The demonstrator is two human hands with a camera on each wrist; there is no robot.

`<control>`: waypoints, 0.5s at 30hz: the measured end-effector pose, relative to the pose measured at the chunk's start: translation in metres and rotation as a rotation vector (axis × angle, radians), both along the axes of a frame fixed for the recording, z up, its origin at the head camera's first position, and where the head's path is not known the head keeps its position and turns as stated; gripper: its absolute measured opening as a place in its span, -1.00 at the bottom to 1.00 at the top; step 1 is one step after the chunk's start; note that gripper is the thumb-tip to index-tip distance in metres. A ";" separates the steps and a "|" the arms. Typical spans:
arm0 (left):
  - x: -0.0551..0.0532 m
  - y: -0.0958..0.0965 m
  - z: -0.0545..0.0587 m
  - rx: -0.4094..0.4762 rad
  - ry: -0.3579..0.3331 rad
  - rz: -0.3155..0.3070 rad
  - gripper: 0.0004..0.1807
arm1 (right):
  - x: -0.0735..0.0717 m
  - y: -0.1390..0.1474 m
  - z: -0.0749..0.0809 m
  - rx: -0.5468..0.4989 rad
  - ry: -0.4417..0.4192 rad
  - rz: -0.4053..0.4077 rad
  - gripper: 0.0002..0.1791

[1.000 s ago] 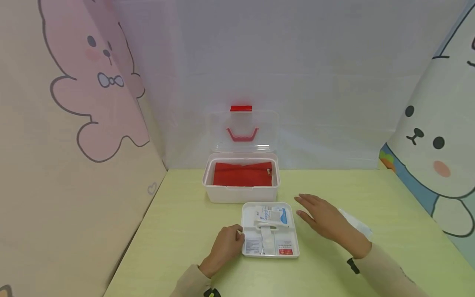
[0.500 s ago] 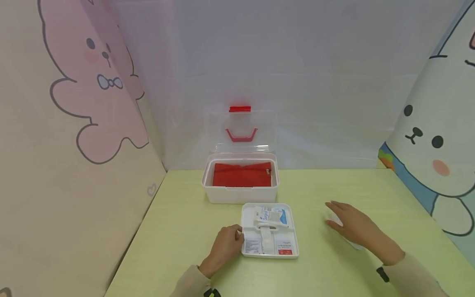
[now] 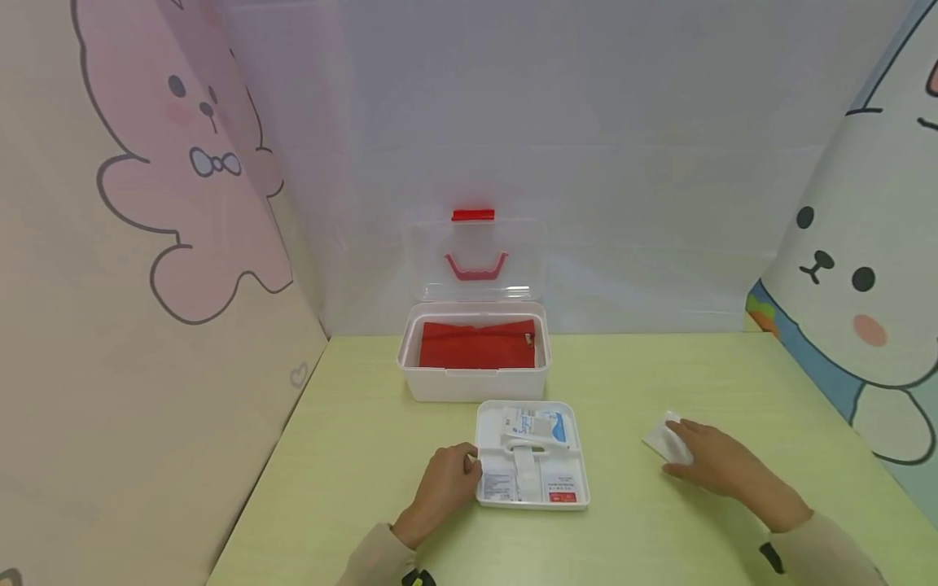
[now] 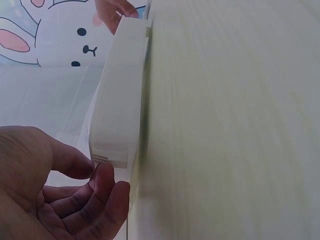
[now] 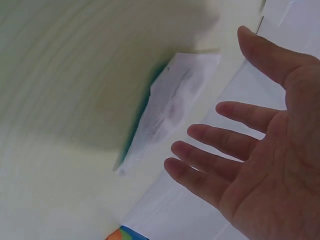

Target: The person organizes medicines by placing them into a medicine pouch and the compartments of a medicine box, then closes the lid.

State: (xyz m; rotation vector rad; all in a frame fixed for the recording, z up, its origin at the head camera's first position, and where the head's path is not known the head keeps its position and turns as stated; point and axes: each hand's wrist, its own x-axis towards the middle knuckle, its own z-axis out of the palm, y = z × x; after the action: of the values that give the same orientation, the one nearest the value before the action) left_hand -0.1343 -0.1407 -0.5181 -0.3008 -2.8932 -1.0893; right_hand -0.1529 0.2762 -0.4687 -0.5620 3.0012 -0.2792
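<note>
In the head view a shallow white tray [image 3: 533, 506] lies at the middle of the table. Inside it are a blue-and-white printed packet [image 3: 523, 425], a white strip [image 3: 526, 474] and a card with red print [image 3: 563, 496]. My left hand [image 3: 444, 484] pinches the tray's left edge; the left wrist view has the thumb and fingers at a corner of the tray wall [image 4: 120, 95]. To the right, my right hand [image 3: 721, 461] hovers beside a flat white packet [image 3: 665, 439]. Its fingers are spread, apart from that packet [image 5: 170, 105] in the right wrist view.
Behind the tray stands a white box [image 3: 479, 385] holding a red zipped pouch [image 3: 476, 347]. Its clear lid [image 3: 432, 260], with a red handle [image 3: 478, 274], is raised against the white backdrop [image 3: 630, 203]. A patterned cloth [image 3: 865, 244] borders the table [image 3: 352, 456] at right.
My right hand has moved rightward from beside the tray to the white packet, then slightly lower, uncovering the packet's left part. The left hand and tray stay in place.
</note>
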 end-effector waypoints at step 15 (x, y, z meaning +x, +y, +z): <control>-0.001 -0.001 0.000 0.003 0.013 -0.006 -0.81 | -0.006 0.007 -0.015 0.010 0.035 -0.006 -0.32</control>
State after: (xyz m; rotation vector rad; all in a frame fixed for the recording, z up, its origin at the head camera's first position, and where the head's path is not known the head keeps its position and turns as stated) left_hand -0.1353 -0.1417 -0.5180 -0.3153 -2.8814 -1.0877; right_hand -0.1591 0.2829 -0.4833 -0.5636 3.0366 -0.2567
